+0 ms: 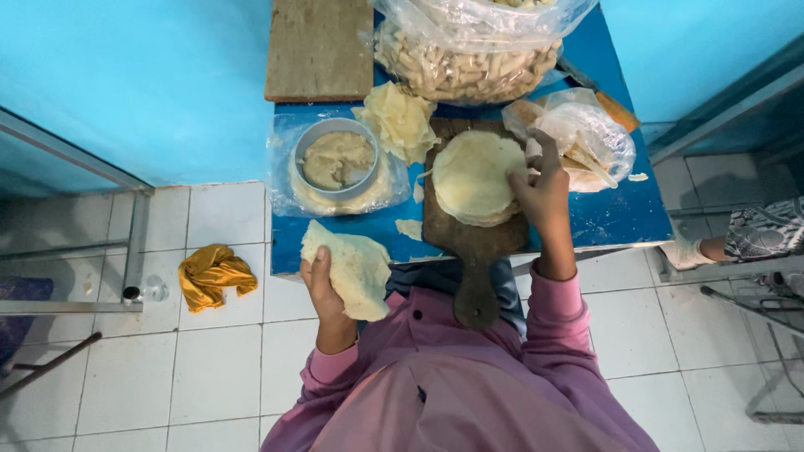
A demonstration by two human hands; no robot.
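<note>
— Holding what in the left hand [322,280]?
— Gripping a thin, pale wrapper sheet [356,268], thumb on top, fingers closed under its left edge. Hanging just off the near edge of the blue counter [615,213], over the pink-sleeved lap.
— And the right hand [540,188]?
— Pinching the right rim of a round stack of wrappers [473,176], fingertips closed on the top sheet. Lying flat on a wooden paddle board [469,243], handle pointing back toward the body.
— Left of the board?
— Sitting on a clear plastic sheet, a round metal bowl of pale filling [337,159]. Piled just beyond it, between bowl and board, loose crumpled wrapper pieces [398,121].
— Farther back?
— Bulging at the far end, a big clear bag of rolled sticks [469,59]; beside it to the left, a second wooden board [318,50]. Touching the right hand's far side, a smaller plastic bag [590,134].
— On the floor?
— Crumpled on the white tiles, well left of the counter, a yellow cloth [215,274]. Showing at the right edge, another person's gloved hand [682,254].
</note>
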